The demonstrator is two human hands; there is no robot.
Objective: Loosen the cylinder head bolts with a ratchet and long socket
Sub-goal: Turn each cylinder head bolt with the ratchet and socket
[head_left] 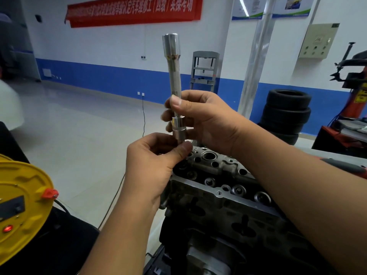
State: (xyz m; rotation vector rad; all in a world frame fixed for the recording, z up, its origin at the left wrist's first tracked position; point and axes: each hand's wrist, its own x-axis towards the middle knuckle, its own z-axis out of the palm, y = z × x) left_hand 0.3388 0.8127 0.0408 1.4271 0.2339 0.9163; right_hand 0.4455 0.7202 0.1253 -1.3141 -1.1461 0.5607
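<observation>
Item one: a long, bright steel socket extension with a wide cup at its top end [174, 76], which I see held upright above the engine, the cup uppermost. Its lower end carries a short, polished, ringed steel collar [178, 129]. My right hand [200, 120] has its grip curled round the shaft just above that collar, thumb laid across the front. My left hand [155, 161] has its grip pinching the tool's bottom end just under the collar, thumb tip against forefinger; what sits between them I cannot tell. Item two: a grey cast-aluminium cylinder head with round bores and recessed bolt wells [218, 181], directly beneath both hands, not touched by the tool. Item three: a yellow round cable reel with a red lamp [23, 205], at the left edge. Item four: a stack of black tyres [286, 114] against the blue-and-white wall. Item five: a red banner with white characters [135, 10] high on that wall.
</observation>
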